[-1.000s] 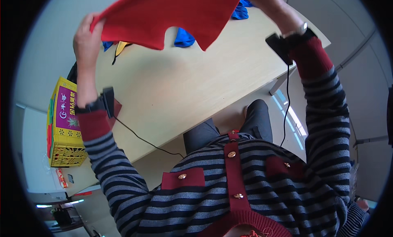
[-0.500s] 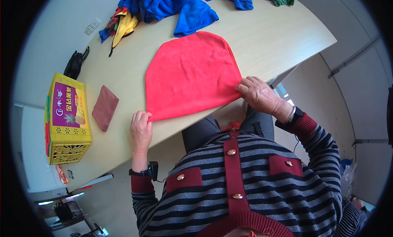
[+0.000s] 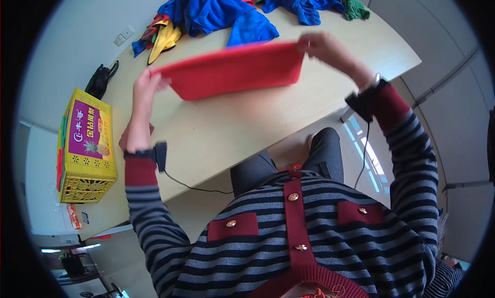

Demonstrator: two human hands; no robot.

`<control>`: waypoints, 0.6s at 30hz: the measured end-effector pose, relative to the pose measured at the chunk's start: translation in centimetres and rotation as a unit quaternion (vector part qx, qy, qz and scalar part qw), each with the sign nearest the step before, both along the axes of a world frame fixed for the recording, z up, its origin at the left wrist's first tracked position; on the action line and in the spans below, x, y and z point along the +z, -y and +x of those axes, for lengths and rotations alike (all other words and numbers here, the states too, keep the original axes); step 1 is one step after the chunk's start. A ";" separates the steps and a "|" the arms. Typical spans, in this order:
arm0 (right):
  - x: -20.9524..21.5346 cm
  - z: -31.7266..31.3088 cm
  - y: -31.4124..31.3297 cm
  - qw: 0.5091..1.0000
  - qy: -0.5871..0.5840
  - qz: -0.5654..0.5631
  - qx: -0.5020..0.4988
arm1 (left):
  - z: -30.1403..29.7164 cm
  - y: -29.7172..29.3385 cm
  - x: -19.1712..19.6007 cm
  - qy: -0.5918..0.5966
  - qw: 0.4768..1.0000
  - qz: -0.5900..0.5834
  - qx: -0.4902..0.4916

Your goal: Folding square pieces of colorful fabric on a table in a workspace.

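Head view: pinches red cloth [image 3: 237,71] by upper corners with fingers of left hand [image 3: 144,88] and right hand [image 3: 325,48]; probably handles light, limp; best held there.

The cloth [image 3: 240,71] spans over the table [image 3: 232,128], between the left hand [image 3: 148,84] and the right hand [image 3: 320,46]. A heap of fabric [image 3: 206,12] lies behind the cloth, on the table's far side. The crate [image 3: 88,187] stands on the table's left end. The wall socket [image 3: 123,36] sits left of the heap.
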State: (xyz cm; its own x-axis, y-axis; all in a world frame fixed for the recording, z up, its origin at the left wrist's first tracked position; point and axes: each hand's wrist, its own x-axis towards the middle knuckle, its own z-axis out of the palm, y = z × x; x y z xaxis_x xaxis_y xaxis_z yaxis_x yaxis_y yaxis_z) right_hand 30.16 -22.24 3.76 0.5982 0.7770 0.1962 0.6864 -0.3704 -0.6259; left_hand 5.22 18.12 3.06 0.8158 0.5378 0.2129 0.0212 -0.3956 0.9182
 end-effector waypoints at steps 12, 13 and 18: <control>10.9 0.6 -1.7 0.952 0.255 0.139 -0.094 | 3.5 -2.1 9.4 0.179 0.982 0.036 -0.042; 8.7 0.5 -0.6 0.938 0.300 0.174 -0.022 | 2.6 -1.5 7.7 0.175 0.983 0.033 -0.054; -3.7 -6.5 3.0 0.963 0.200 0.081 0.160 | -7.4 0.5 -4.6 0.004 0.996 -0.011 -0.093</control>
